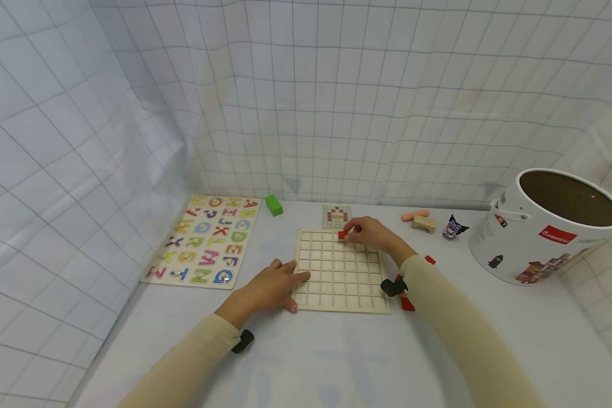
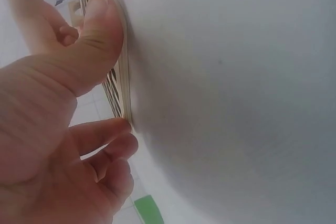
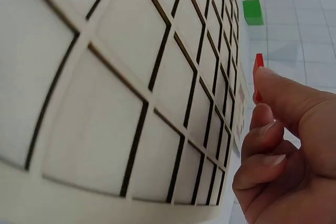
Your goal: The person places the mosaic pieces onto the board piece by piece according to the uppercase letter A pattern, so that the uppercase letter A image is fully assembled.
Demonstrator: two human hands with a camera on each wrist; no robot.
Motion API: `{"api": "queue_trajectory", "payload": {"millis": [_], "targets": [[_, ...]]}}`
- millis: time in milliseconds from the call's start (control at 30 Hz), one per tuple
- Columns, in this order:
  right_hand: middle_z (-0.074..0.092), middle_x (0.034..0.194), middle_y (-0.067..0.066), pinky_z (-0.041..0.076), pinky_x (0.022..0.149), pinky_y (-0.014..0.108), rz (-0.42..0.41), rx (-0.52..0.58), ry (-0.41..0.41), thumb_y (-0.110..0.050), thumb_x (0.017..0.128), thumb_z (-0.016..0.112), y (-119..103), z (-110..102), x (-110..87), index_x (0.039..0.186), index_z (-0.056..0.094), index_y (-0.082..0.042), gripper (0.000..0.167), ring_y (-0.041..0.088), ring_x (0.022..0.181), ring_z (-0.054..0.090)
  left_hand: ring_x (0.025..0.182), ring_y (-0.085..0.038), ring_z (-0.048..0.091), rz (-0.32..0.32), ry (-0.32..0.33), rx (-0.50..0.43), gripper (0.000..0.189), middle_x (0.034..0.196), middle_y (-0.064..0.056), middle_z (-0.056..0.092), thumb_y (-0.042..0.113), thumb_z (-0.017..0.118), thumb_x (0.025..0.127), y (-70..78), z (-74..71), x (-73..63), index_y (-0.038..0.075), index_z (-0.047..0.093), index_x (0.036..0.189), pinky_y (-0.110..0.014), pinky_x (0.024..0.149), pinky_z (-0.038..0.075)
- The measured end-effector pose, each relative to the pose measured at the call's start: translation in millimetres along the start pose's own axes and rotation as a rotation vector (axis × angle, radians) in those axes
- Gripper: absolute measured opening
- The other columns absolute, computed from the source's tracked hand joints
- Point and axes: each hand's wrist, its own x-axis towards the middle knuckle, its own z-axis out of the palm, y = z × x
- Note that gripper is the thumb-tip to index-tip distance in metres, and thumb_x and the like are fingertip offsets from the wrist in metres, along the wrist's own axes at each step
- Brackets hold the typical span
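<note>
A pale wooden grid board (image 1: 331, 277) lies flat on the table, its squares bare where they show. My left hand (image 1: 272, 286) rests on the board's left edge, one finger reaching over its top. In the left wrist view the thumb (image 2: 100, 45) lies against the board's edge. Between thumb and fingertips, my right hand (image 1: 369, 233) pinches a small red tile (image 1: 342, 234) over the board's far edge. The right wrist view shows this red tile (image 3: 257, 74) from its thin side, apart from the grid. A small card with a gridded picture (image 1: 336, 216) lies just behind the board.
Red pieces (image 1: 408, 304) lie by the right forearm, partly hidden. An alphabet puzzle board (image 1: 211, 241) and green block (image 1: 273, 205) sit left. Toward the right are an orange stick (image 1: 415, 215), a wooden arch block (image 1: 424, 224), a purple figure (image 1: 454, 228) and a white bucket (image 1: 510, 243).
</note>
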Motion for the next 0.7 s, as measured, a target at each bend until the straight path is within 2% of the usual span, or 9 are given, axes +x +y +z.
{"api": "queue_trajectory", "payload": {"millis": [167, 467, 700], "targets": [[0.066, 0.099, 0.008, 0.048, 0.077, 0.038, 0.015, -0.145, -0.005, -0.022, 0.1, 0.065, -7.1, 13.1, 11.5, 0.128, 0.066, -0.007, 0.032, 0.021, 0.082, 0.056, 0.131, -0.036, 0.043, -0.002, 0.001, 0.013, 0.08, 0.159, -0.018, 0.04, 0.046, 0.084, 0.076, 1.5, -0.2, 0.9, 0.03, 0.054, 0.149, -0.049, 0.105, 0.043], [0.07, 0.112, 0.01, 0.049, 0.079, 0.04, 0.051, -0.204, 0.051, -0.022, 0.1, 0.063, -10.0, 22.2, 14.4, 0.127, 0.066, -0.009, 0.031, 0.021, 0.086, 0.06, 0.133, -0.038, 0.042, -0.014, -0.014, -0.002, 0.083, 0.161, -0.019, 0.036, 0.046, 0.084, 0.074, 3.6, -3.6, 3.7, 0.03, 0.053, 0.15, -0.051, 0.104, 0.044], [0.07, 0.096, 0.01, 0.043, 0.066, 0.036, 0.051, -0.184, 0.06, -0.022, 0.098, 0.065, -9.9, 23.6, 13.8, 0.128, 0.066, -0.009, 0.032, 0.02, 0.07, 0.053, 0.134, -0.038, 0.041, -0.031, -0.027, -0.005, 0.083, 0.161, -0.019, 0.036, 0.045, 0.085, 0.075, 4.9, -5.0, 3.7, 0.029, 0.053, 0.15, -0.05, 0.104, 0.044]]}}
